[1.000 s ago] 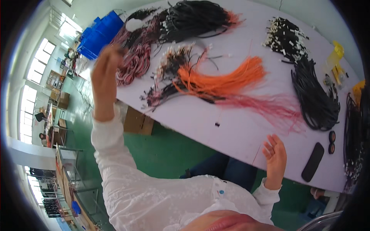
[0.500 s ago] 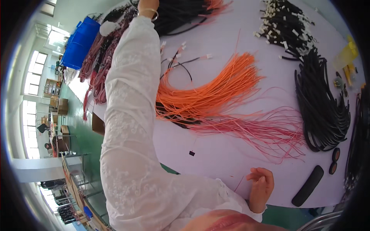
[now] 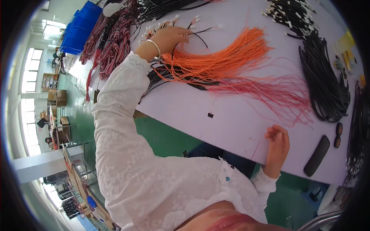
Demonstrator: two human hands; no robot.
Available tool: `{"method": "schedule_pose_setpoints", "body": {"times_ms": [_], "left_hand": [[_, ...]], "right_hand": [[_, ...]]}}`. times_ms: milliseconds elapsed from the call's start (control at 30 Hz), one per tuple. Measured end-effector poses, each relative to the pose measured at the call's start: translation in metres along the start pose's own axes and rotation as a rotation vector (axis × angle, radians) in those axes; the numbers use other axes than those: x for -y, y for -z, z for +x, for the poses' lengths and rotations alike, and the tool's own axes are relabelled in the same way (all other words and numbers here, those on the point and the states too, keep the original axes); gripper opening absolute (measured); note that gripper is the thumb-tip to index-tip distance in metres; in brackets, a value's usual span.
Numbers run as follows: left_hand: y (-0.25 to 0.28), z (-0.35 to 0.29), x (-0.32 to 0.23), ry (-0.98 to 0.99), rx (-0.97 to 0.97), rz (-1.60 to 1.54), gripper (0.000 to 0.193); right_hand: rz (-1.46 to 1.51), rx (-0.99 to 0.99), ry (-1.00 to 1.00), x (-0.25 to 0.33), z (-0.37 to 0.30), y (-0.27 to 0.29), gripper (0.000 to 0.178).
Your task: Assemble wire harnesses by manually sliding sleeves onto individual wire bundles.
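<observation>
Beside, perhaps against, the left hand (image 3: 169,40): orange wires (image 3: 235,54)

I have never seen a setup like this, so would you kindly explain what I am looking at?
There is no machine: this is a person working bare-handed, seen by a wide fisheye camera worn on the head and looking down, so straight edges bend. The left hand is at the left end of the orange wires; whether it holds anything is unclear. The right hand, loosely curled by the edge of the table, appears empty. The table also bears pink wires, black cables and a small black piece.
</observation>
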State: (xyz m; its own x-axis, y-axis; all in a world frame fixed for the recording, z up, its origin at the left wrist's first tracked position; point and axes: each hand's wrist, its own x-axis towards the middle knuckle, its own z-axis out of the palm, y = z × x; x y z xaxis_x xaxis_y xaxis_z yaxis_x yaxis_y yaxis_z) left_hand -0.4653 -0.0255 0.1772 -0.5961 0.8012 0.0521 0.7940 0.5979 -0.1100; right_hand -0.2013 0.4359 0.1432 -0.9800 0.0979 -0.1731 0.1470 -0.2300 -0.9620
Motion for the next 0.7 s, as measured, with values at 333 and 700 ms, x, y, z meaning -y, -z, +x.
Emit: {"method": "schedule_pose_setpoints", "body": {"times_ms": [333,700], "left_hand": [[0.153,-0.047,-0.148,0.570,-0.190,-0.009,0.024],[0.061,-0.132,-0.347,0.850,-0.511,-0.515,0.009]], "right_hand": [[-0.154,0.233,0.072,-0.004,-0.028,-0.050,0.036],[0.860,0.442,-0.619,-0.073,0.073,-0.247,0.031]]}}
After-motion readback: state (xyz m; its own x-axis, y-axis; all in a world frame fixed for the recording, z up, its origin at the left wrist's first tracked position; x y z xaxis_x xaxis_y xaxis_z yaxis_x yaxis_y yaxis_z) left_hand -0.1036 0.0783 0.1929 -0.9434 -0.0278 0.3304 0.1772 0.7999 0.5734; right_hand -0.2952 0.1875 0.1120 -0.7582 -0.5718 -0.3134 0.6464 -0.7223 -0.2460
